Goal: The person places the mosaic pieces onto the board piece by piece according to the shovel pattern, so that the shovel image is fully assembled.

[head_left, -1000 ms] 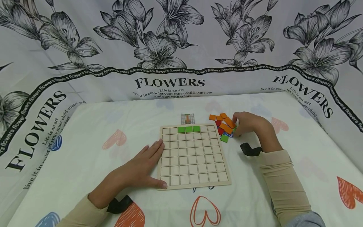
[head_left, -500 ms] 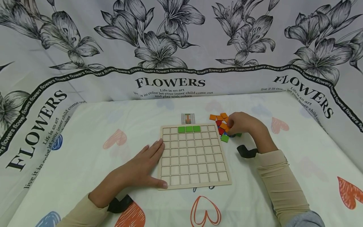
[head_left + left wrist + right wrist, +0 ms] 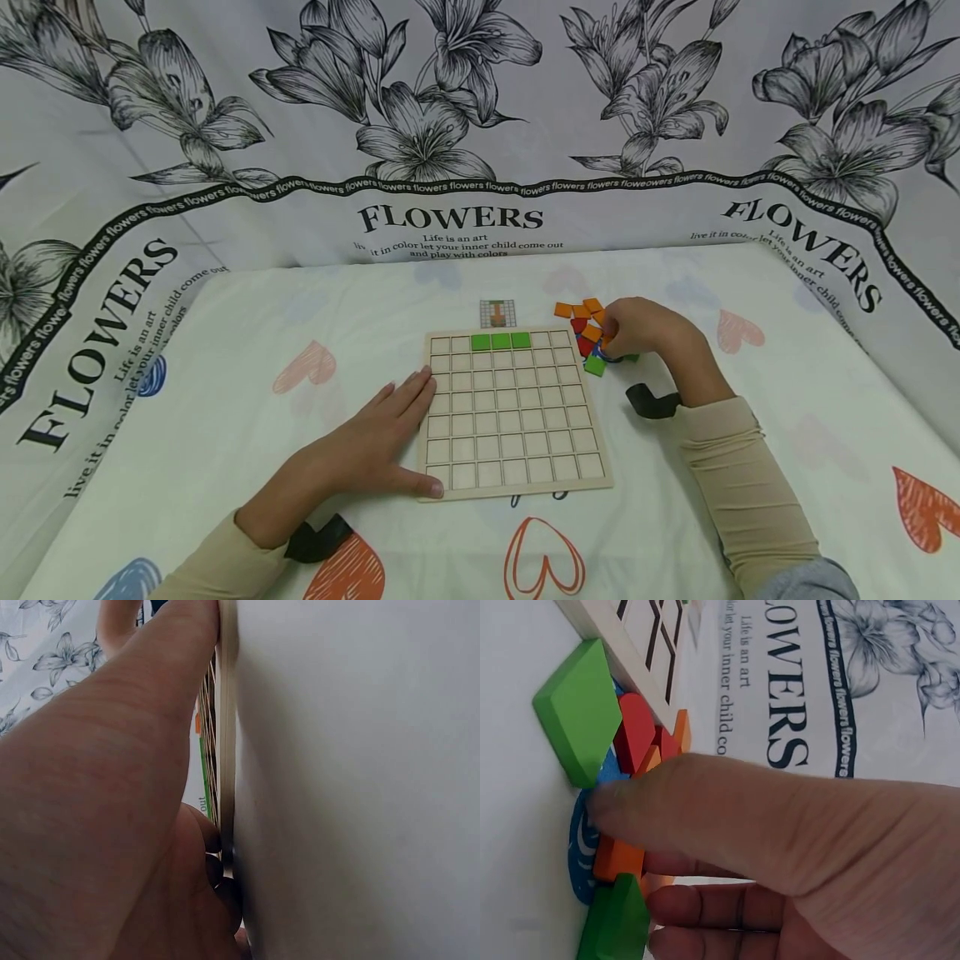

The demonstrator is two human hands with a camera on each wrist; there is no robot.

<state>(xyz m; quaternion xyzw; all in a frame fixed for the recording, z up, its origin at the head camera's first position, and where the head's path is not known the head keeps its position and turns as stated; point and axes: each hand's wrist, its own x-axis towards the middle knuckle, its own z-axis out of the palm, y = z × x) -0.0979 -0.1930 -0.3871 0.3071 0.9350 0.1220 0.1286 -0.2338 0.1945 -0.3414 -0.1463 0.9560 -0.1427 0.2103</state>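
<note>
A square wooden grid board (image 3: 498,400) lies on the cloth, with several green tiles (image 3: 500,341) in its far row. My left hand (image 3: 363,442) rests along the board's left side, fingers straight and thumb over the near corner. At the pile of coloured tiles beyond the board's right side, my right hand (image 3: 648,325) has its thumb and fingers around an orange tile (image 3: 619,859). A green tile (image 3: 581,712), a red tile (image 3: 635,727) and another green tile (image 3: 615,922) lie about the thumb. The hand hides part of the pile in the head view.
A small printed pattern card (image 3: 497,314) lies just beyond the board. White cloth with heart prints (image 3: 303,367) covers the table. A flower-printed curtain (image 3: 450,225) hangs behind it.
My right hand has moved left into the pile, and its fingers have closed on an orange tile. The left hand and the board have stayed in place.
</note>
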